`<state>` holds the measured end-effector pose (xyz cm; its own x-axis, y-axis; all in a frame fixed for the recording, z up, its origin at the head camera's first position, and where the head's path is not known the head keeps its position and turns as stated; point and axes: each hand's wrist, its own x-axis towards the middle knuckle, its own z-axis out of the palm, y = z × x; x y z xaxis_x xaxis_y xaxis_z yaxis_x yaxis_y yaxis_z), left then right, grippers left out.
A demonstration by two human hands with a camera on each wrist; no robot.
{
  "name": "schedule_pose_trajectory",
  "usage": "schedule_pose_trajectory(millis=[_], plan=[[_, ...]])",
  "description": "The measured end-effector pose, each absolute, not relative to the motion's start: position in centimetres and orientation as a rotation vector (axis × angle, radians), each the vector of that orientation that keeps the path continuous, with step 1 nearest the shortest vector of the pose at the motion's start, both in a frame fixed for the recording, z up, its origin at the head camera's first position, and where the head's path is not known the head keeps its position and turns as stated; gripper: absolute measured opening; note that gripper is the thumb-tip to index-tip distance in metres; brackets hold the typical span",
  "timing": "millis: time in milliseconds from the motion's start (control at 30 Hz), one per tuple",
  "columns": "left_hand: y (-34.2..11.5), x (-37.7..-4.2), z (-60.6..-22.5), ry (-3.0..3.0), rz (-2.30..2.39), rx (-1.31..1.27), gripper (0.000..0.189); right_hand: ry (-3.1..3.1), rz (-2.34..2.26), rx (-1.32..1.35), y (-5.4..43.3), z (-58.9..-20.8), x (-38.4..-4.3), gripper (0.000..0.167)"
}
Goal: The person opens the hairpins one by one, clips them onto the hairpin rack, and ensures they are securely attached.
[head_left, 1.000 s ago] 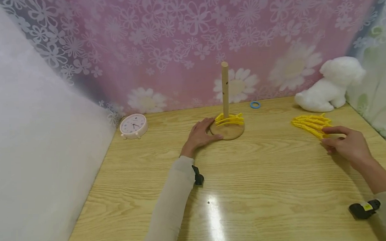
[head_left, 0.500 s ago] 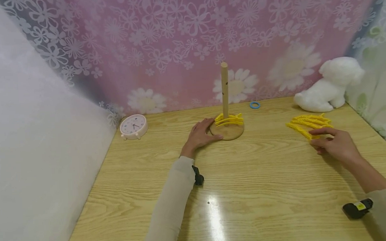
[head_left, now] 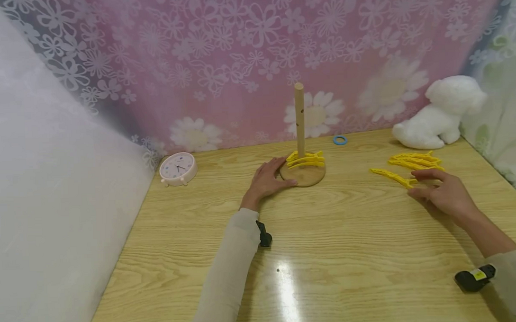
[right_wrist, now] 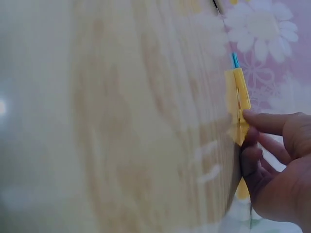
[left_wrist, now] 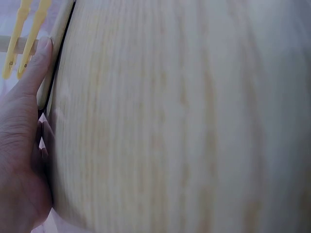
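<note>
My left hand (head_left: 268, 179) holds the round base of a wooden stand (head_left: 307, 179) at its left edge, thumb at the front. From the base rises an upright pole (head_left: 299, 117). Several slim yellow pieces (head_left: 313, 160) lie at the pole's foot; two yellow prongs (left_wrist: 33, 36) show there in the left wrist view. To the right, my right hand (head_left: 444, 194) pinches the near end of a slightly curved yellow plastic piece (head_left: 391, 176), which lies low at the table. In the right wrist view, the thumb and fingers meet at this yellow piece (right_wrist: 241, 94).
Beyond my right hand lies a pile of similar yellow pieces (head_left: 411, 160). A blue ring (head_left: 340, 140) sits near the back wall. A white plush dog (head_left: 441, 114) occupies the back right corner, and a pink clock (head_left: 178, 168) stands at the back left of the wooden table (head_left: 330, 262).
My right hand has moved left, drawing one yellow piece away from the pile so that it now lies apart from the others. The left hand stays at the base.
</note>
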<state>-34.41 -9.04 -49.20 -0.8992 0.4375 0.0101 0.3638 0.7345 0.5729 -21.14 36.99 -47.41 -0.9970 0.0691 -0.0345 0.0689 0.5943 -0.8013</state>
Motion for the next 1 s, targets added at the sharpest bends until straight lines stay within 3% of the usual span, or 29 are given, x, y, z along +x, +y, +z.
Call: schedule_pose_trajectory(millis=[367, 1000], plan=[[-9.1, -34.4, -49.1, 2.821, 0.89, 0.657, 0.094, -2.854, 1.25, -0.161, 36.3, -47.2, -21.5, 0.061], [-9.1, -34.4, -49.4, 2.824, 0.882, 0.645, 0.094, -2.418, 1.618, -0.119, 30.6, -46.1, -23.5, 0.03]])
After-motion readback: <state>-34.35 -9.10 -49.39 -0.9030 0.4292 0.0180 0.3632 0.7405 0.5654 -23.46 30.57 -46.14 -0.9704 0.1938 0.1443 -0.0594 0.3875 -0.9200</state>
